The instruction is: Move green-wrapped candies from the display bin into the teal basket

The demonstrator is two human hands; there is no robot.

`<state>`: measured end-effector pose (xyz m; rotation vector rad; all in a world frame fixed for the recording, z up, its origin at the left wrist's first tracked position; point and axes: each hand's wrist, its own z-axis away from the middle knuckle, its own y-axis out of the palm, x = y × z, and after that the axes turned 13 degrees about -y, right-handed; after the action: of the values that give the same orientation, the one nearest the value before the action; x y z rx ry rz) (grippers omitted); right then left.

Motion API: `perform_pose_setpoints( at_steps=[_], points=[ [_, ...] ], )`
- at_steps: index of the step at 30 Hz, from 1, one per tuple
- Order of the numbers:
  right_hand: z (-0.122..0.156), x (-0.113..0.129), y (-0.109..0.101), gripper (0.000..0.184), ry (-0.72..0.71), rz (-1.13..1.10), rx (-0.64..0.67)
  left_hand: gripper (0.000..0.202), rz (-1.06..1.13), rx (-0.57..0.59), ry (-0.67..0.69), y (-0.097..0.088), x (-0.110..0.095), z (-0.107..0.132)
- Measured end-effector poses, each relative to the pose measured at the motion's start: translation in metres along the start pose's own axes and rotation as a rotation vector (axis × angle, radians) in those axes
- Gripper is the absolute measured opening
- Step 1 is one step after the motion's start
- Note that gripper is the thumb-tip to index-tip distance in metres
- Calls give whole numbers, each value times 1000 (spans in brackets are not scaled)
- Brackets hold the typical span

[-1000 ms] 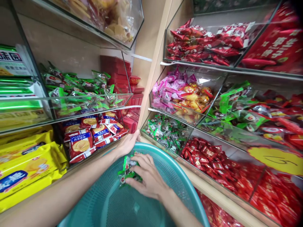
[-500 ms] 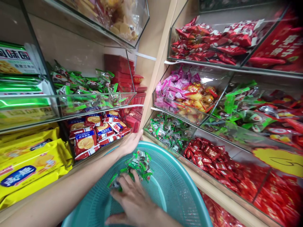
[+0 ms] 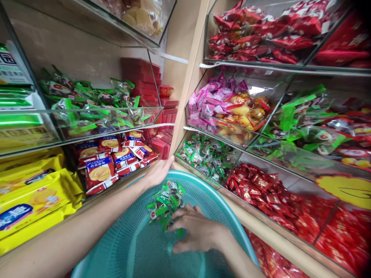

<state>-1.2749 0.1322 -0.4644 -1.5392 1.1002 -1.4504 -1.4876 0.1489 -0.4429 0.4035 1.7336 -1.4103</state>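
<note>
Right fingers [image 3: 182, 221] curl beside green candies [image 3: 167, 200], long axes pointing variously.

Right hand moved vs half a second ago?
Yes: the right hand has shifted rightward over the basket, judged against the wooden post.

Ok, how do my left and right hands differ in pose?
Your left hand lies at the far basket rim; your right hand is inside, by the green-wrapped candies. The left hand's fingers look straight and close together; the right hand's are bent, thumb apart. Both are bare.
</note>
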Motion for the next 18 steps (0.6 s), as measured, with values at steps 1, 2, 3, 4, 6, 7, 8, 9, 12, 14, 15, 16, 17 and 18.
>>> perform_pose_setpoints(
  at_steps=[1, 2, 3, 4, 6, 7, 8, 9, 12, 14, 15, 16, 17, 18],
  points=[
    [-2, 2, 3, 34, -36, -20, 7, 72, -1, 1, 2, 0, 0, 0],
    [-6, 6, 5, 36, -72, -41, 22, 72, -2, 4, 6, 0, -1, 0],
    [-11, 12, 8, 38, -104, -61, 43, 72, -4, 8, 10, -1, -1, 1],
    [-16, 17, 10, 42, -125, -73, 59, 72, -6, 11, 15, -1, -2, 1],
    [-26, 29, 17, 50, -122, -64, 57, 72, -8, 16, 24, -1, -2, 2],
    [-30, 33, 20, 52, -103, -45, 37, 72, -8, 17, 27, -1, -3, 2],
    [-33, 37, 24, 54, -82, -19, 13, 72, -7, 16, 28, -1, -3, 2],
    [-36, 39, 28, 54, -60, 12, -11, 72, -8, 15, 28, -1, -2, 2],
    [-43, 40, 43, 52, -14, 108, -42, 72, -11, 13, 24, -1, -2, 2],
    [-48, 39, 52, 52, 12, 163, -35, 71, -14, 9, 26, 0, -1, 1],
    [-51, 39, 56, 53, 28, 184, -29, 71, -15, 7, 28, 0, -1, 1],
    [-53, 39, 60, 54, 43, 201, -22, 70, -17, 6, 31, 0, -1, 1],
    [-56, 40, 63, 55, 56, 212, -14, 70, -19, 6, 36, 0, -1, 0],
    [-58, 40, 67, 56, 67, 219, -6, 70, -22, 7, 41, 0, -1, 0]
  ],
)
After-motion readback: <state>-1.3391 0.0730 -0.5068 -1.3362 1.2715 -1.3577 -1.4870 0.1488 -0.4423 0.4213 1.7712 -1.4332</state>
